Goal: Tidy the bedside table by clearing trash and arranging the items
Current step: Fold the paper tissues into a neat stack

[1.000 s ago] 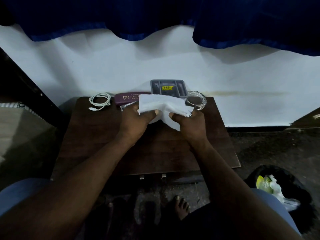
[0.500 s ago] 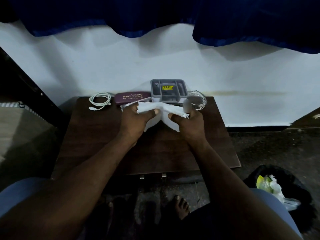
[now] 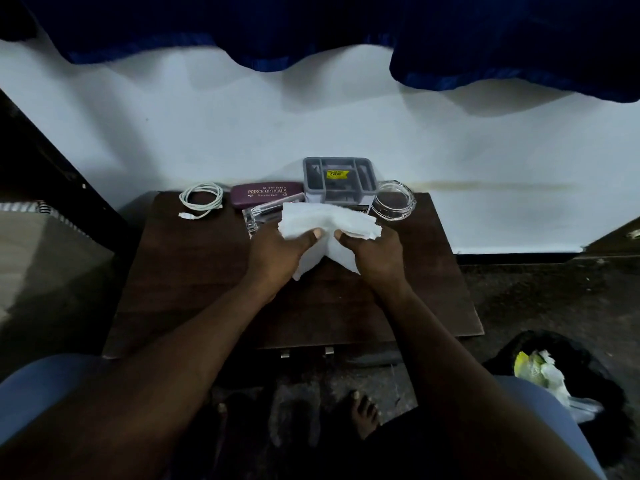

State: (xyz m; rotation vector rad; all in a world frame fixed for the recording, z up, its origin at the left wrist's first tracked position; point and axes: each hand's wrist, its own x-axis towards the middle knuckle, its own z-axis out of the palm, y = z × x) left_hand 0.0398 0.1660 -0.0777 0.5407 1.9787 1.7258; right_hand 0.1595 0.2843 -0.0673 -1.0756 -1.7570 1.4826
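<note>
Both my hands hold a white tissue point(image 3: 329, 223) above the dark wooden bedside table point(image 3: 194, 289). My left hand point(image 3: 277, 254) pinches its left part with the thumb on top. My right hand point(image 3: 375, 254) pinches its right part. The tissue's lower corners hang down between the hands. Along the table's back edge lie a coiled white cable point(image 3: 201, 199), a maroon glasses case point(image 3: 266, 194), a grey compartment tray point(image 3: 339, 178) with a yellow sticker, and a clear glass dish point(image 3: 394, 200). A clear flat packet point(image 3: 263, 213) lies partly hidden behind my left hand.
A black bin bag point(image 3: 568, 372) with yellow and white trash sits on the floor at the lower right. A white wall stands behind the table, with a blue curtain point(image 3: 346, 29) above. A bed edge point(image 3: 41, 258) is on the left. My bare foot point(image 3: 363, 410) rests under the table.
The tissue has been lowered and folded inward; the two hands have come closer together. The grey tray, hidden by the tissue before, now shows fully.
</note>
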